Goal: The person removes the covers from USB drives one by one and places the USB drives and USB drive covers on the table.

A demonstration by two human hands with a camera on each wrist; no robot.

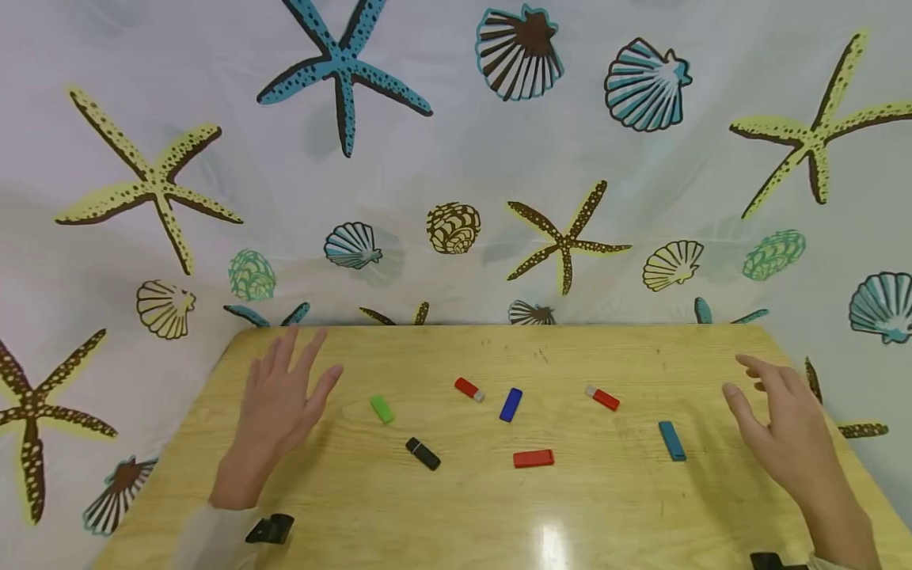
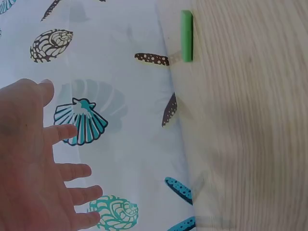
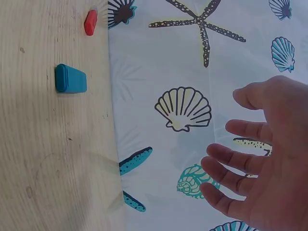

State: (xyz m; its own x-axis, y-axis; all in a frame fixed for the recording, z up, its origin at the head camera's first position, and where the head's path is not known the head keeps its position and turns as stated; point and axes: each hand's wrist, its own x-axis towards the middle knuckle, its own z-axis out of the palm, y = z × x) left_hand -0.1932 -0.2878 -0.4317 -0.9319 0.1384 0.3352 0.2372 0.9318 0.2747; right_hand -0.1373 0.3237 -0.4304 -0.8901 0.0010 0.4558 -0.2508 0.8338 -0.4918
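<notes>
My left hand (image 1: 281, 400) hovers above the left side of the table, fingers spread and holding nothing. Nearest to it lies a green USB stick (image 1: 381, 408), with a black USB stick (image 1: 423, 454) a little nearer to me. On the right, my right hand (image 1: 784, 427) is raised over the table with relaxed fingers and nothing in them. A teal-blue USB stick (image 1: 672, 441) lies to its left. The right wrist view shows that teal-blue stick (image 3: 70, 79) and a red one (image 3: 90, 22), both apart from the hand.
Mid-table lie a red USB stick (image 1: 469, 389) with its metal plug showing, a dark blue one (image 1: 511, 404) and a wider red one (image 1: 533, 458). Another red stick (image 1: 602, 397) lies farther right. A shell-and-starfish cloth (image 1: 442, 158) hangs behind the wooden table (image 1: 484, 522).
</notes>
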